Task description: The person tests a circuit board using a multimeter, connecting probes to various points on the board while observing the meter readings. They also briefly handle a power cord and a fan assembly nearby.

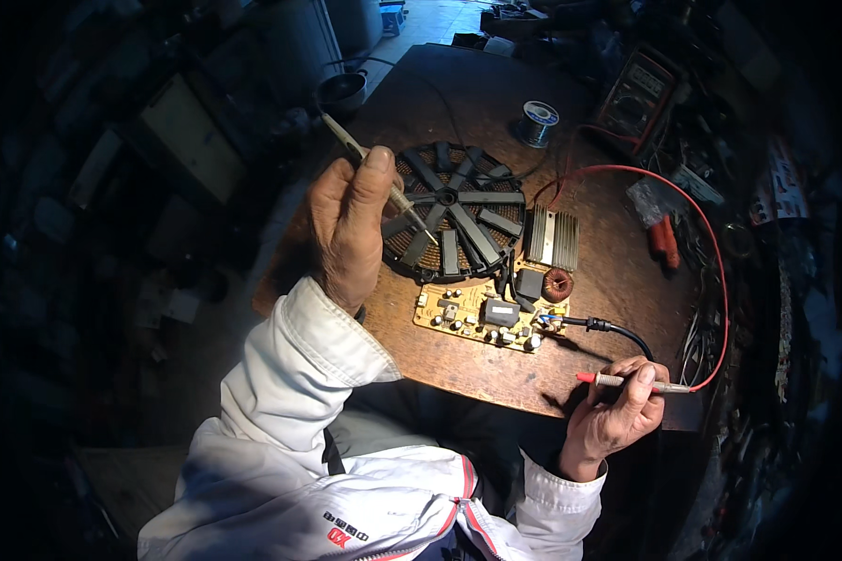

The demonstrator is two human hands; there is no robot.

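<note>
My left hand [354, 220] is closed round a pale pen-shaped probe [350, 142], its thin tip slanting down over the near left part of a round induction coil [500, 222] with dark radial bars. Whether the tip touches the coil I cannot tell. In front of the coil lies a yellow circuit board [426, 316] with capacitors, a black block and a copper-wound ring [558, 283]. My right hand [617, 418], at the table's near right edge, pinches a test probe [672, 387] with a red end and a red lead [723, 280].
A finned heat sink [553, 238] stands behind the board. A black power cable [631, 334] leaves the board toward my right hand. Farther back are a solder spool [537, 123] and a multimeter [638, 93]. Red-handled pliers [664, 243] and clutter crowd the right side of the wooden table [440, 75].
</note>
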